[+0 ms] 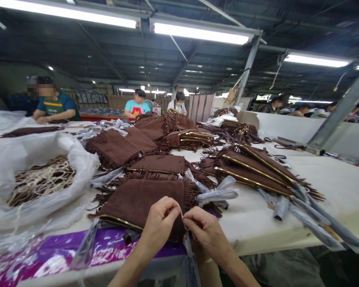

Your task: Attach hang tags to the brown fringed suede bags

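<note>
The left hand (160, 225) and the right hand (206, 231) meet at the near edge of the table (332, 187), fingertips pressed together. Both pinch a thin pale strand (181, 212) that runs between them. What the strand is made of cannot be told. It sits just in front of the nearest brown suede bag (143, 199), which lies flat and has a fringe along its right side and a gold-coloured metal strip along its near edge. A strap in a clear plastic sleeve (189, 249) hangs below the hands, over the table edge. The table is long, with a pale top. A purple printed sheet (62, 251) covers its near left part, and the nearest bag partly rests on it. Further brown fringed bags lie in overlapping stacks: one group (116, 147) behind the nearest bag and another group (251, 167) to the right, with gold strips and sleeved straps trailing outward. The room is a workshop with a dark ceiling and fluorescent tube lights (200, 34). Other people (55, 101) sit at the far side. At left, a large clear plastic sack (77, 167) lies open on the table and holds a tangled pile of brown and cream strips (38, 179).
</note>
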Tool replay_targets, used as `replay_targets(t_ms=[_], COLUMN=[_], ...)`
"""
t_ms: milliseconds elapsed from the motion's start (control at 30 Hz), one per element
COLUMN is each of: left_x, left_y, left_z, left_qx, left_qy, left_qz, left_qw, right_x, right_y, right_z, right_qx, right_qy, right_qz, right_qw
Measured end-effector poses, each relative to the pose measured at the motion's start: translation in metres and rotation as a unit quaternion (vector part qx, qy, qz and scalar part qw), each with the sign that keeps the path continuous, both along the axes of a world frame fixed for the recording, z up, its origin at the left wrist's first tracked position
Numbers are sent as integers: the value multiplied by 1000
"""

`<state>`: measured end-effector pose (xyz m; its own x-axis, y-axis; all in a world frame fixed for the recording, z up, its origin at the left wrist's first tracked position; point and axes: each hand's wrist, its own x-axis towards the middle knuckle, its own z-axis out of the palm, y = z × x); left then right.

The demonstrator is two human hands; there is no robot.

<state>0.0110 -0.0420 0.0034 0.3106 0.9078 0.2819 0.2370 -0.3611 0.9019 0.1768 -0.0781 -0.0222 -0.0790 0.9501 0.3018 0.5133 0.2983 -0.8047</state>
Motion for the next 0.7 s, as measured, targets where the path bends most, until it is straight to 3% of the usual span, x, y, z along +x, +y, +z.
replay_targets(t_ms=[200, 500, 700], left_x=[5, 12, 11], left_y=[-1, 1, -1], left_z=[-10, -12, -25], left_qx=[-64, -73, -38], left_qy=[-23, -61, 38], left_qz=[0, 0, -26], left_qw=[998, 995, 998], right_x=[-1, -1, 3], right_y=[7, 5, 10], right_z=[-1, -6, -18], right_qx=[-14, 16, -40], right_qy=[46, 47, 149], right_qz=[8, -5, -23], right_qw=[999, 999, 988])
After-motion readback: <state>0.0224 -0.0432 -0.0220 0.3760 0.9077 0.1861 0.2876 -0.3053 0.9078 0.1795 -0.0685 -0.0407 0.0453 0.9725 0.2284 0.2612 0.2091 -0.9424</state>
